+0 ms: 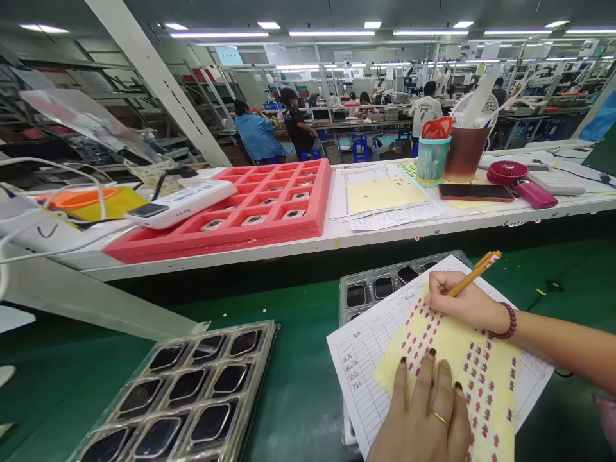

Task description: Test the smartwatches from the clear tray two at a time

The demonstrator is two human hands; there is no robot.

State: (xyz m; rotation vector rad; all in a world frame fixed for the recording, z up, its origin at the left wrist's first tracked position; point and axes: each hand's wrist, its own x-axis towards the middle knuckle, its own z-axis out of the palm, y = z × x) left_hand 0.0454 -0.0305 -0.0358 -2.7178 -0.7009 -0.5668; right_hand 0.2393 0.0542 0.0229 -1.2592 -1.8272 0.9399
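In the head view my right hand [466, 301] is closed round a yellow pen [476, 271], its tip end down at the top of a yellow sticker sheet [450, 350]. Rows of small red arrow stickers, some with dark marks on them, cover that sheet. Spread flat over the sheet's lower part is my left hand [426, 410], fingers apart. Beneath lies a white printed form [359, 378] with a grid and handwriting. The form rests on a clear plastic tray [344, 298] of dark square-faced watch bodies, which it partly hides.
Another clear tray [262, 359] of watch bodies lies left on the green bench. On the white shelf [380, 234] ahead are a red foam tray [260, 237], papers [385, 196], a phone [474, 192], a fan [507, 172] and cups [433, 160]. People sit farther back.
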